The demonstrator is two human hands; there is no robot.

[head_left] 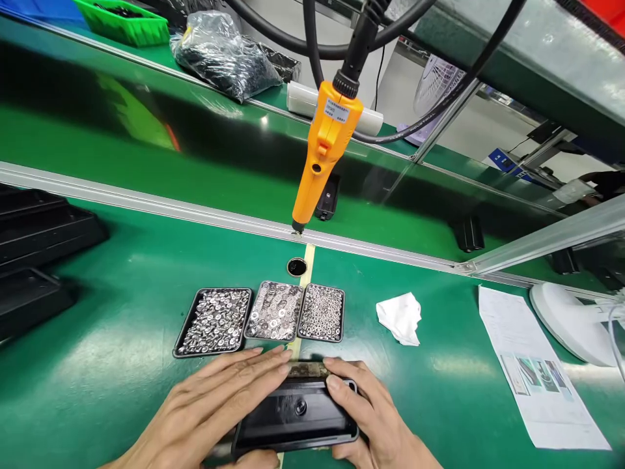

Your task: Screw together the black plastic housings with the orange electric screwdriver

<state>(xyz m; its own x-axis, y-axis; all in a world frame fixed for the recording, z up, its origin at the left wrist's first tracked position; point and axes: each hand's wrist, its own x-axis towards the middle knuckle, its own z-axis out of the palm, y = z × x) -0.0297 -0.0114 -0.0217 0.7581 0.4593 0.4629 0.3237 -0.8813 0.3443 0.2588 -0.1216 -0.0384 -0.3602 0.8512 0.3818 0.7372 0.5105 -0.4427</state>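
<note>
A black rectangular plastic housing (276,417) with a small round boss in it lies near the front of the table, between my hands. My left hand (209,407) lies across its left part with long fingers over the back edge and the thumb at the front. At the right end my right hand (375,407) grips it, thumb on the top rim. A worn metal-looking strip (307,370) shows just behind the housing. Beyond my fingers stand three small trays: one with metal washers or nuts (215,319), one with flat washers (276,309) and one with small nuts (321,312).
An orange electric screwdriver (325,150) hangs tip-down above a small round dark cup (297,266). A white cloth (399,317) and a printed sheet (541,378) lie to the right. Black trays (43,228) are stacked left; a metal rail (146,202) crosses behind.
</note>
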